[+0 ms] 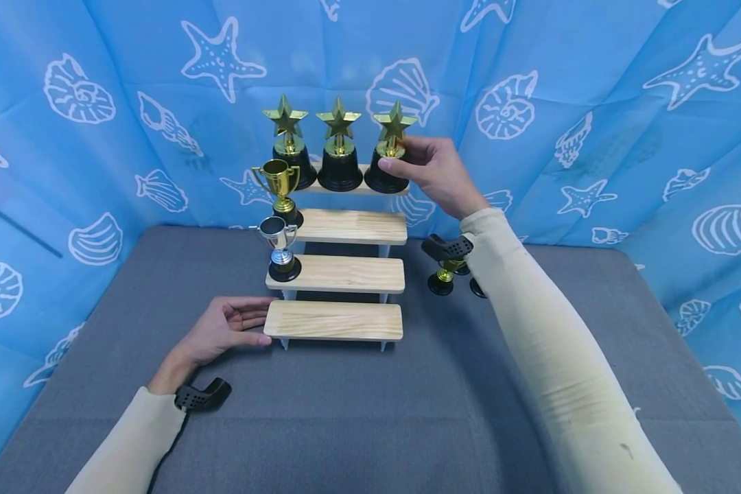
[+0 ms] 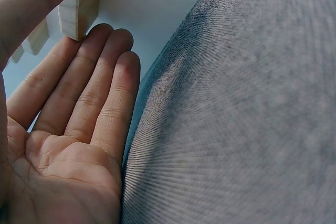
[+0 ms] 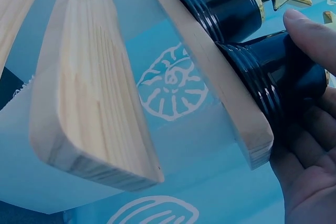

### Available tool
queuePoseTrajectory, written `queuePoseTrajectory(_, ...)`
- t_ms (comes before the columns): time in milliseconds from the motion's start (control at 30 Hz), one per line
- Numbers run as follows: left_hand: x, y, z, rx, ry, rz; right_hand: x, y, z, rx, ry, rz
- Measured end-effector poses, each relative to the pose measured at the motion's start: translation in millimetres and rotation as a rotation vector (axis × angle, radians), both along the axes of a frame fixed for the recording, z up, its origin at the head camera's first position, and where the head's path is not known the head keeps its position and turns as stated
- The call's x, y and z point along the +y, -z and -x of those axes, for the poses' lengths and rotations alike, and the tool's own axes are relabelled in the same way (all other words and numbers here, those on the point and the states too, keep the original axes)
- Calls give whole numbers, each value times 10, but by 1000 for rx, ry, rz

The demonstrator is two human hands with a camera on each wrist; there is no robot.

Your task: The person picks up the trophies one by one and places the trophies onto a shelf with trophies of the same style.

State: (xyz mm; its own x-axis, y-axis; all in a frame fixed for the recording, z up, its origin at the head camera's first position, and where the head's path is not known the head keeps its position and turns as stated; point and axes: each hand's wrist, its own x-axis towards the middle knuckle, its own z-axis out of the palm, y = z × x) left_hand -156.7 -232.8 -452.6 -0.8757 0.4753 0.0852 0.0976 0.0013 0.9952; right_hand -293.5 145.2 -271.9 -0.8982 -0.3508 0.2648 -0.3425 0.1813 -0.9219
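A four-step wooden stand (image 1: 352, 226) sits on the grey table. Three gold star trophies with black bases line its top step. My right hand (image 1: 403, 162) grips the rightmost star trophy (image 1: 390, 147) around its black base (image 3: 283, 77), thumb in front and fingers behind; in the right wrist view the right hand (image 3: 315, 135) wraps that base at the step's end. A gold cup trophy (image 1: 280, 186) stands on the second step, and a silver cup trophy (image 1: 279, 245) on the third. My left hand (image 1: 237, 324) lies open with straight fingers (image 2: 105, 72) touching the left end of the bottom step (image 1: 333, 320).
Small trophies (image 1: 442, 276) stand on the table right of the stand, partly hidden behind my right forearm. Blue curtains printed with shells and starfish (image 1: 86, 137) close in the back and both sides. The grey tabletop (image 1: 358, 412) stretches toward me.
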Motion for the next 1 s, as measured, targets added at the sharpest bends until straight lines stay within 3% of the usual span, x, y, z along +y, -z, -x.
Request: queuePoseTrajectory(1000, 31, 15, 10, -13, -20, 22, -16, 11, 7, -50, 4, 63)
